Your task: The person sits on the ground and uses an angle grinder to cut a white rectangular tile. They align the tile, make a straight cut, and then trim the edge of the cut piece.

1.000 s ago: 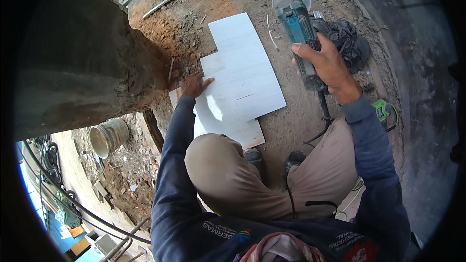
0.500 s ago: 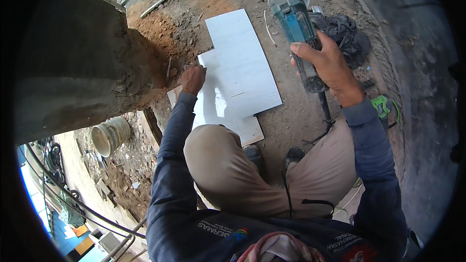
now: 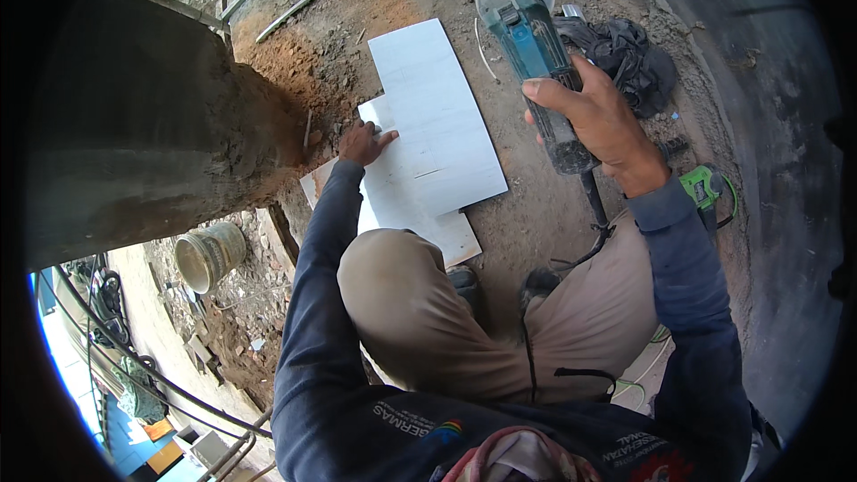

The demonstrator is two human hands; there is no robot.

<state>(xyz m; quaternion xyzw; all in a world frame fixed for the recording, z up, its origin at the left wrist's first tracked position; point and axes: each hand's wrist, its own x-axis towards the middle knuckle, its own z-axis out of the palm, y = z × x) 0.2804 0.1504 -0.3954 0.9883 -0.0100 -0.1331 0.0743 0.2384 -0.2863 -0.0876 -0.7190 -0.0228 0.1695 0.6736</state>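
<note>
Tiles lie on the dirt ground [image 3: 553,223] in the head view: one white rectangular tile [image 3: 437,116] sits on top, running from the far middle of the ground toward the person's knees, and a second white tile [image 3: 406,205] lies under it, sticking out at its left and near edges. The left hand [image 3: 364,143] rests flat on the left edge of the tiles, fingers spread and pressing down, grasping nothing. The right hand [image 3: 598,125] is clenched round the body of a teal angle grinder [image 3: 527,45], held in the air just right of the top tile, its round guard pointing away from the person. The grinder's black cable [image 3: 594,214] drops from its rear end toward the right knee.

A dark crumpled cloth [image 3: 625,49] lies on the ground beyond the right hand, partly hidden by the grinder. A green tool [image 3: 705,186] shows near the right wrist, mostly covered by the sleeve. A thick concrete column [image 3: 134,134] fills the left side, its base meeting reddish soil beside the left hand. Below it stands a pale bucket [image 3: 207,254] among rubble. Printed patches on the dark shirt at the lower edge are cut off and too small to make out.
</note>
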